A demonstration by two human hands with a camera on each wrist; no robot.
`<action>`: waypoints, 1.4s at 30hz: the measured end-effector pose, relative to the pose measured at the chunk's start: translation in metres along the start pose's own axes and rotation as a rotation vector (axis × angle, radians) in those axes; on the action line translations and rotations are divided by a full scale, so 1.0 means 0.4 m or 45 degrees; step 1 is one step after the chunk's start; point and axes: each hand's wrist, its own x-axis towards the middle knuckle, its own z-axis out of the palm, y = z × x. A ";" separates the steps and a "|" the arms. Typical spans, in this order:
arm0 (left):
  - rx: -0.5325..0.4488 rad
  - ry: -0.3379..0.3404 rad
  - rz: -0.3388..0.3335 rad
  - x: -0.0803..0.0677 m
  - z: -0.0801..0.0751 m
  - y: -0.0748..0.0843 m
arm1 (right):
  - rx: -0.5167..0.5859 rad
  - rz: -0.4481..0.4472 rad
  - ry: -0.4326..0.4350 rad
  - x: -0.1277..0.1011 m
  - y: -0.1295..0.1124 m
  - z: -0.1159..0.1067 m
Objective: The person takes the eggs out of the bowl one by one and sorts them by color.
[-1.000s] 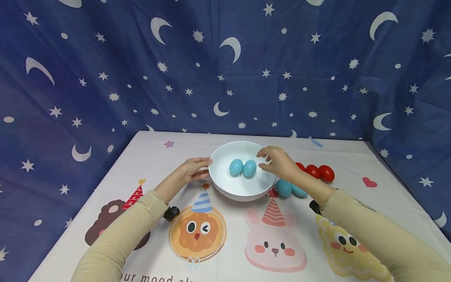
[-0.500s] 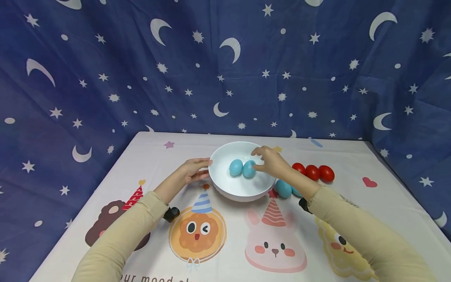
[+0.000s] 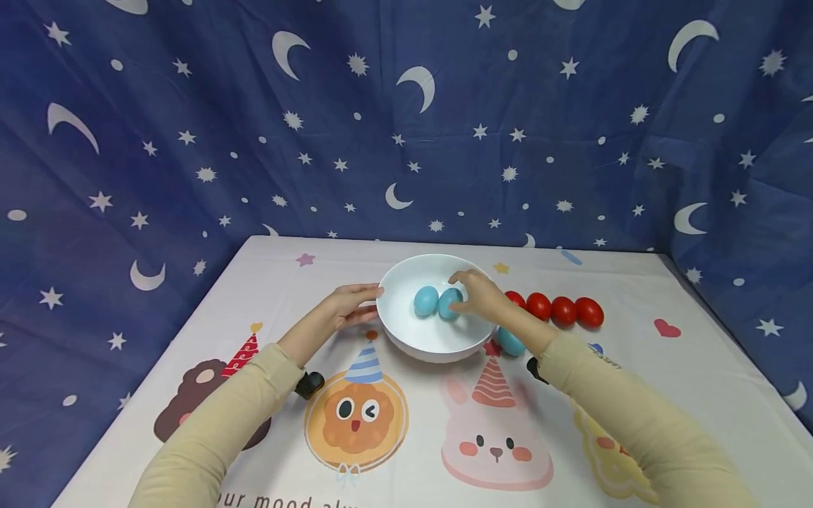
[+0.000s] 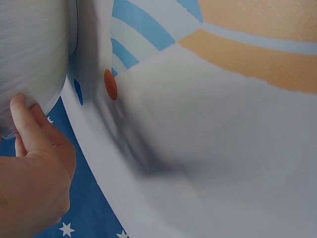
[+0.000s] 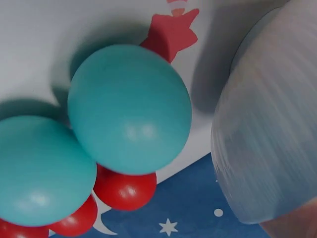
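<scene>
The left hand (image 3: 346, 305) lies against the left outer wall of the white bowl (image 3: 406, 337), fingers straight and close together, their tips touching the rim; the left wrist view shows a fingertip (image 4: 20, 106) pressed flat on that wall. Just right of those fingertips, inside the bowl, sit two blue eggs touching each other: the left egg (image 3: 425, 300) lies free, and the right egg (image 3: 447, 302) is pinched between the thumb and curled fingers of the right hand (image 3: 484, 299). Below that wrist two more blue eggs (image 5: 130, 108) rest on the tablecloth (image 3: 406, 437), with a row of red eggs (image 3: 564, 310) further right. The egg looks smooth, hard and light, likely slippery, so a grip across its widest middle suits it best
</scene>
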 end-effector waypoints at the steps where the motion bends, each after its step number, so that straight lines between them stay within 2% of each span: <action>1: 0.000 -0.001 0.000 0.001 0.000 0.000 | -0.007 0.005 0.002 0.002 0.001 0.003; 15: 0.000 -0.008 0.018 -0.002 0.002 -0.002 | -0.054 0.105 0.034 0.011 -0.006 0.032; 21: 0.005 -0.001 0.014 0.000 0.000 -0.001 | -0.089 0.103 0.004 0.015 -0.010 0.035; 30: 0.010 -0.014 0.018 0.003 0.001 -0.008 | -0.008 0.073 -0.064 0.013 -0.002 0.043; 36: 0.000 -0.015 0.027 0.005 0.000 -0.013 | -0.012 0.028 -0.097 0.011 0.000 0.042; 42: 0.012 -0.016 0.036 0.006 0.002 -0.010 | -0.016 0.034 -0.125 0.013 0.003 0.043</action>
